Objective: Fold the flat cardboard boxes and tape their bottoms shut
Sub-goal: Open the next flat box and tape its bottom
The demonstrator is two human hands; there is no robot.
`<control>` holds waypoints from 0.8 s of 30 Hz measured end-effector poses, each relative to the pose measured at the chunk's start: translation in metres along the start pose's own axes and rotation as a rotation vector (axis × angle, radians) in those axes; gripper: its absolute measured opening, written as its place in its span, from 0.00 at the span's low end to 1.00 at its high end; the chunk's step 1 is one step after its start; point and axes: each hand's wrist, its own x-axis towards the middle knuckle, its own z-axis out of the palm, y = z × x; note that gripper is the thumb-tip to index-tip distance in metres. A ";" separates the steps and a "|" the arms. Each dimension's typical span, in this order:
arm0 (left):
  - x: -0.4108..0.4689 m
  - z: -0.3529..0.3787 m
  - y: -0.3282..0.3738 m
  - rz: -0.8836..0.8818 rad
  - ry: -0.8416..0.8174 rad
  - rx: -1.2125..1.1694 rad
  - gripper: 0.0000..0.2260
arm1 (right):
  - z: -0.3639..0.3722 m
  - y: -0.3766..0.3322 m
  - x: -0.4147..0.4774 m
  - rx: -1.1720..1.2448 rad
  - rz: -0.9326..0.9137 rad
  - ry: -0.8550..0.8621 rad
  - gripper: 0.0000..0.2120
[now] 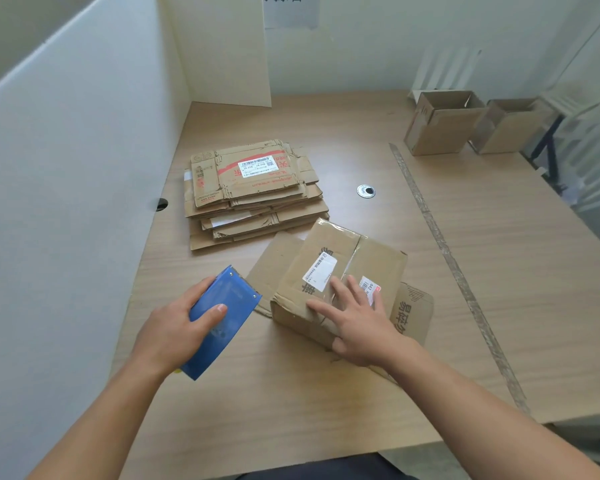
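A folded cardboard box (340, 261) lies bottom-up near the table's front, its flaps closed along a taped centre seam, with white labels on top. My right hand (354, 320) presses flat on the near end of that bottom, fingers straight and spread. My left hand (174, 327) grips a blue tape dispenser (220, 320) just left of the box, thumb across its flat side. A stack of flat cardboard boxes (253, 195) lies behind, toward the left wall.
Two folded open boxes (440, 123) (510, 126) stand at the back right of the wooden table (499, 258). A round cable grommet (366, 191) sits mid-table. White partition walls (66, 188) close off the left and back.
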 end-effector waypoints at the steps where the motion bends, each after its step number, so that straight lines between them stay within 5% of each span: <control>1: 0.000 0.000 0.000 0.010 -0.004 -0.002 0.21 | 0.003 0.001 -0.001 0.002 0.025 0.015 0.40; 5: 0.001 0.001 -0.002 0.034 -0.017 -0.015 0.21 | 0.014 -0.003 -0.006 0.003 0.042 0.128 0.37; 10: 0.004 -0.006 -0.007 0.038 0.014 -0.079 0.22 | 0.006 0.012 -0.005 -0.045 -0.160 0.015 0.37; 17: 0.004 -0.016 -0.003 0.129 -0.012 -0.069 0.23 | -0.001 0.007 0.012 -0.070 -0.217 -0.006 0.37; 20: -0.001 -0.015 -0.006 0.212 -0.095 -0.075 0.25 | -0.007 -0.002 0.023 0.058 -0.238 -0.025 0.33; 24: -0.007 -0.017 -0.005 0.388 -0.182 0.203 0.26 | -0.037 -0.001 0.027 0.470 -0.205 -0.044 0.18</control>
